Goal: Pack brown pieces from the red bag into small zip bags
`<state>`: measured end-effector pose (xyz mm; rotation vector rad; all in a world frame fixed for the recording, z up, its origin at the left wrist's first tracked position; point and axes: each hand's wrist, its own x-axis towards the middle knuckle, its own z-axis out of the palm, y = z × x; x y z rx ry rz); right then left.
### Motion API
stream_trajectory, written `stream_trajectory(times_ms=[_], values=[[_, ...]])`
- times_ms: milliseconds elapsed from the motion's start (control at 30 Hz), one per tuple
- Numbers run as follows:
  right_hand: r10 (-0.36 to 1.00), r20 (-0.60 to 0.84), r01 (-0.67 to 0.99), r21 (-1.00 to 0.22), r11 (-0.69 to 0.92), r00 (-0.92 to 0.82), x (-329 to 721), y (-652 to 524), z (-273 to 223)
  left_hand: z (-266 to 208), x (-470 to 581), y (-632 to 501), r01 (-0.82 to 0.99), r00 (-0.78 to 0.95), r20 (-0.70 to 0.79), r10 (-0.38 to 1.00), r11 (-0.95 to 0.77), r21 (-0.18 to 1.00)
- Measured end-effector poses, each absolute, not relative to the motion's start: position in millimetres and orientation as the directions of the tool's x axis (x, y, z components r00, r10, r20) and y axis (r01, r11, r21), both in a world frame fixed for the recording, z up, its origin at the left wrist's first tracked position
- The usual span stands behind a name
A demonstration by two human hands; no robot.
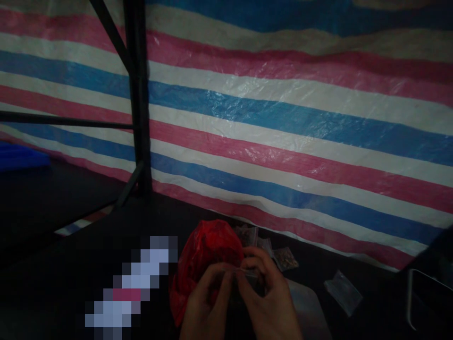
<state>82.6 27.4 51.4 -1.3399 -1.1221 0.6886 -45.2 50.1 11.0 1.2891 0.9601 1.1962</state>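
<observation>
My left hand (208,302) and my right hand (271,295) meet at the lower middle of the head view. Both pinch the edge of a small clear plastic bag (250,273) between thumb and fingers. My hands and the dim light hide most of this bag, and its contents cannot be made out. Right behind them lies a crumpled red plastic bag (208,243). Small clear bags lie just past my right hand, and one bag (286,259) holds small brownish pieces.
Another clear bag (343,293) rests on the dark table (170,212) at right, near a metal-edged object (410,297). A pale flat sheet (306,304) lies beside my right hand. Behind rises a striped plastic sheet (283,118) with a black post (139,104). Something blue (23,158) sits far left.
</observation>
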Motion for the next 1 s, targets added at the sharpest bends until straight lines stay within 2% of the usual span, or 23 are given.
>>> stream_trajectory(times_ms=[200, 367, 533, 633, 767, 867, 1000], values=[[0.917, 0.232, 0.16, -0.969, 0.188, 0.326, 85.5, 26.7, 50.5, 10.7, -47.3, 51.8, -0.151, 0.147, 0.117, 0.982, -0.094, 0.984], [0.894, 0.198, 0.052, -0.98, 0.194, 0.402, 89.9, 23.7, 54.1, 13.9, -48.5, 48.7, -0.087, 0.215, 0.218, 0.952, -0.204, 0.975], [0.882, 0.1, -0.061, -0.988, 0.144, 0.46, 90.7, 21.2, 60.1, 24.6, -46.8, 49.2, -0.028, 0.226, 0.092, 0.97, -0.088, 0.996], [0.86, 0.124, -0.02, -0.988, 0.154, 0.495, 94.1, 19.6, 63.7, 31.3, -42.4, 51.0, -0.024, 0.151, 0.041, 0.988, -0.038, 0.999], [0.819, 0.169, 0.019, -0.982, 0.189, 0.548, 100.2, 15.0, 60.9, 29.9, -33.9, 49.8, -0.039, 0.165, 0.011, 0.986, -0.005, 0.999], [0.825, 0.203, 0.089, -0.979, 0.184, 0.527, 101.5, 10.1, 56.0, 22.4, -29.3, 49.4, -0.02, 0.157, 0.057, 0.986, -0.055, 0.998], [0.843, 0.278, 0.231, -0.955, 0.188, 0.461, 115.0, 2.7, 60.5, 13.7, -22.1, 51.1, 0.028, 0.172, 0.209, 0.962, -0.217, 0.976]])
